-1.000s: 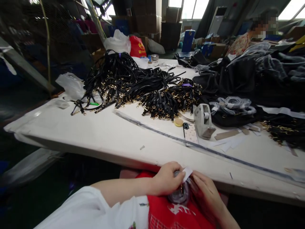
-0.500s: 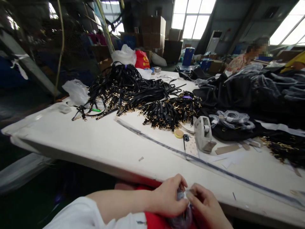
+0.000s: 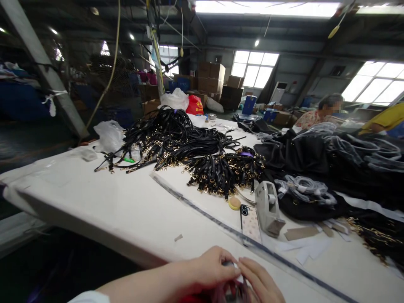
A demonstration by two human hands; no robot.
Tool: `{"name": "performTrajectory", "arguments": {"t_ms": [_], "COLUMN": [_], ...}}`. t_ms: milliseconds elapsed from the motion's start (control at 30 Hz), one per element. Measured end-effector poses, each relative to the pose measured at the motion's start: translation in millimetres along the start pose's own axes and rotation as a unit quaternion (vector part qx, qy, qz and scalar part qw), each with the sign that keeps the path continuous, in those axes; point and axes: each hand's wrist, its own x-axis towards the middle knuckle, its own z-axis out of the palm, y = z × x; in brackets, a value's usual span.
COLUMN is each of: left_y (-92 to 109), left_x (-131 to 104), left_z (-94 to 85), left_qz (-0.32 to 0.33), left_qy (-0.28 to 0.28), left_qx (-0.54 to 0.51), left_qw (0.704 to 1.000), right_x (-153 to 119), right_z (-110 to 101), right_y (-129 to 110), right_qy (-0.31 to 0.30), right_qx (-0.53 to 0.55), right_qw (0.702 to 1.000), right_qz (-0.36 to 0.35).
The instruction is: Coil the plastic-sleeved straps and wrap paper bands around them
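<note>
At the table's near edge, my left hand (image 3: pixel 216 267) is closed on a small bundle in clear plastic (image 3: pixel 232 292), apparently a coiled dark strap with a white band around it. My right hand (image 3: pixel 260 280) presses against the bundle's right side, its fingers close to the left thumb. Much of the bundle is hidden behind my fingers. Just beyond the hands, a long dark strap in a clear sleeve (image 3: pixel 217 221) lies slantwise across the table (image 3: pixel 104 210).
Behind the sleeved strap lie black straps with gold buckles (image 3: pixel 214 174). A phone (image 3: pixel 251 225), tape dispenser (image 3: pixel 268 208) and yellow tape roll (image 3: pixel 234 203) sit right of centre. Plastic-sleeved coils (image 3: pixel 306 189) rest on black material. A person (image 3: pixel 318 113) is at the far right.
The view has tilted upward, so the table and my hands appear lower. My right hand's fingers have flattened over the bundle's white band; the left hand keeps its grip.
</note>
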Motion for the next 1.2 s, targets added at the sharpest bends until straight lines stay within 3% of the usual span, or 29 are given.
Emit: {"name": "performTrajectory", "arguments": {"t_ms": [100,200,333,433,533,667,800,900,1067,1200], "left_y": [2.6,3.8,-0.1,-2.7,-2.1,-1.9,-4.6,-1.8,8.3,9.2], "left_x": [-6.7,-14.8,-19.9,-18.4,-17.1,-18.0,-15.3,-11.1,-7.1,-4.5], "left_z": [-6.9,-7.5,-0.9,1.6,1.9,2.9,5.2,8.5,17.3,22.9], "left_qz": [0.005,-0.033,-0.043,0.005,0.01,-0.01,0.0,0.012,0.096,0.104], "left_qy": [0.019,0.032,0.051,0.034,0.04,0.05,0.044,0.027,0.035,0.068], "left_qx": [0.099,0.139,0.17,0.179,0.182,0.195,0.191,0.147,0.052,-0.004], "left_qw": [0.995,0.989,0.983,0.983,0.982,0.979,0.981,0.989,0.993,0.992], "right_x": [24.1,49.6,75.5,85.8,86.2,67.9,40.1,27.1,16.7,11.1], "right_z": [-33.6,-55.5,-56.1,-46.3,-40.7,-43.5,-44.1,-42.4,-48.1,-55.0], "right_y": [31.5,78.3,137.0,158.0,156.0,130.2,108.0,109.2,123.9,102.5], "right_qy": [0.062,0.148,0.143,0.156,0.189,0.217,0.156,0.109,0.08,0.078], "right_qx": [0.006,-0.024,0.014,0.062,0.097,0.079,0.09,0.108,0.074,0.084], "right_qw": [0.982,0.923,0.896,0.879,0.867,0.866,0.867,0.864,0.849,0.844], "right_qz": [0.176,0.354,0.42,0.447,0.451,0.444,0.464,0.479,0.516,0.524]}}
